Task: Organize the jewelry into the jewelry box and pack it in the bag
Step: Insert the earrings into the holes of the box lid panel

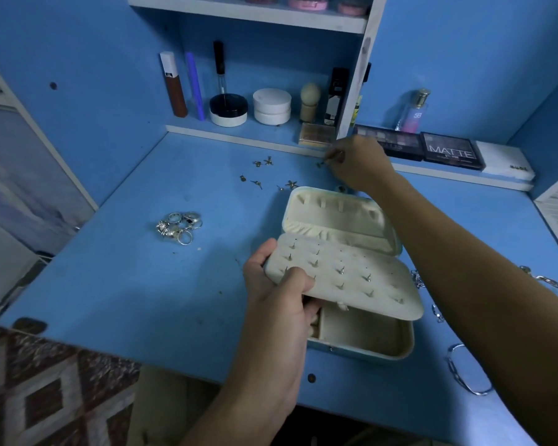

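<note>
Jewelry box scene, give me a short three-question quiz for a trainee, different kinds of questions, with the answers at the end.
1. True or false: the jewelry box lies open on the desk.
2. Which hand grips the earring panel? A) left hand B) right hand
3. Fill in: the pile of rings lies to the ____ of the box.

Key
1. True.
2. A; the right hand pinches an earring near the shelf.
3. Left.
</note>
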